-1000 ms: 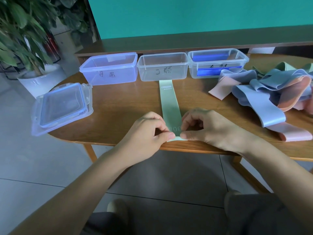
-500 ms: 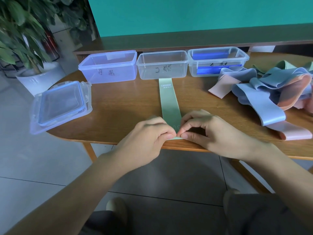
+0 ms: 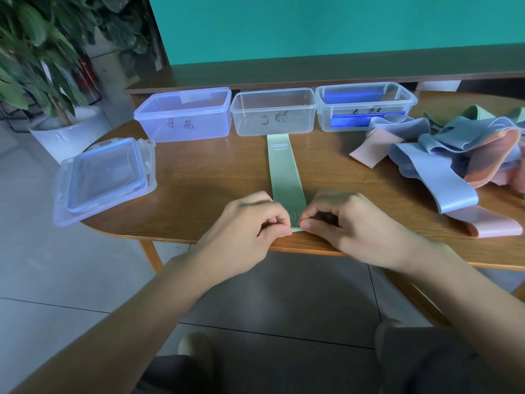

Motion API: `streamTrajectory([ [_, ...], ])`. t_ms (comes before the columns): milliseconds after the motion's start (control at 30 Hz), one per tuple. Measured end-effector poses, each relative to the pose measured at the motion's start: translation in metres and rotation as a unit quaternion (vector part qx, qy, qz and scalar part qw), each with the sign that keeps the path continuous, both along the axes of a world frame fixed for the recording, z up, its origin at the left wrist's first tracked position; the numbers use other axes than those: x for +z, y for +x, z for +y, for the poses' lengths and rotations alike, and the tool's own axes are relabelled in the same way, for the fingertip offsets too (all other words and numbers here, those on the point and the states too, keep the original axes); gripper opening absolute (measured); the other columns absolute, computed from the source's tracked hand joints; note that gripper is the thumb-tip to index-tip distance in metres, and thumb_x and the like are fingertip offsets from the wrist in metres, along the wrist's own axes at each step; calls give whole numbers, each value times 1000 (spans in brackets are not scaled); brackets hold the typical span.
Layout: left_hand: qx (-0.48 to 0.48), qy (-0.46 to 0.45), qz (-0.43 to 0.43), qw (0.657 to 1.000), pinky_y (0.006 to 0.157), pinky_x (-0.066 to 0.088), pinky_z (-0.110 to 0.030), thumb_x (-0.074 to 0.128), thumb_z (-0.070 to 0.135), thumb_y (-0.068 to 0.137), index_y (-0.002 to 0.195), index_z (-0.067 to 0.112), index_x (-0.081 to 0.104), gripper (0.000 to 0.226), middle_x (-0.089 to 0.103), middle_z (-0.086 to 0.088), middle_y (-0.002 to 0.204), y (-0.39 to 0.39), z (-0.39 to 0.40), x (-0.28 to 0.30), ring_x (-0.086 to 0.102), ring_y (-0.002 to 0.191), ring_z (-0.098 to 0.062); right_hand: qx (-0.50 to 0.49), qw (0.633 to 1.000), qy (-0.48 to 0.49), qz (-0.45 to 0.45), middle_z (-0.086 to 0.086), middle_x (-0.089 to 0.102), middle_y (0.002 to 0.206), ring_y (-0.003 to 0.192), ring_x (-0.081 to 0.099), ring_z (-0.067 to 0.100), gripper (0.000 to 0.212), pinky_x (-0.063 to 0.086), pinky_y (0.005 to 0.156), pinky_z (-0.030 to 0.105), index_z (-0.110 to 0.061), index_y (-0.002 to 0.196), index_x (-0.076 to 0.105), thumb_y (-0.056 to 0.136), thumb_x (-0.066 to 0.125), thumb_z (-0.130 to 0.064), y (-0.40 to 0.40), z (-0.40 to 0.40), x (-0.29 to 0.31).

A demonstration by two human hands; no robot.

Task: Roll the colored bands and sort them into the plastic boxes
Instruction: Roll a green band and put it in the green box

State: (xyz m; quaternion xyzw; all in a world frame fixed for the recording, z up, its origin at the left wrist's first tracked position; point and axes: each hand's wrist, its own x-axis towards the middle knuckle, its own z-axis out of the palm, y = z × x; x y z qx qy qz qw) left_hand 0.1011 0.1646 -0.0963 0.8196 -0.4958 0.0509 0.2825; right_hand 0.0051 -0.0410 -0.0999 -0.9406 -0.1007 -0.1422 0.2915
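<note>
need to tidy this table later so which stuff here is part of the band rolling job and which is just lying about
Part of the job:
- green band, near end pinched by left hand and right hand
- box B, box C, box A
- pile of blue, pink and green bands

Just lying about:
- stacked lids
- potted plant

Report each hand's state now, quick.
Left hand: pinching the near end of the green band.
Right hand: pinching the same end.
</note>
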Motion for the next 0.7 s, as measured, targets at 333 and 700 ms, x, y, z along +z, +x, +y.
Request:
streamTrajectory([
  [333,21,-14,-66,997,75,43,-16,62,24,97,91,15,73,15,61,6,91,-7,0,-6,56,83,-7,-87,993,53,53,-15,64,68,68,56,0,12,39,60,12,-27,81,73,88,76,-35,2,3,8],
  [700,0,-47,-27,999,75,48,-24,57,14,100,92,15,71,16,62,7,92,-1,-4,-10,59,87,-8,-114,989,62,67,-8,63,72,66,53,3,17,40,59,16,-26,79,65,89,75,-35,9,3,8],
])
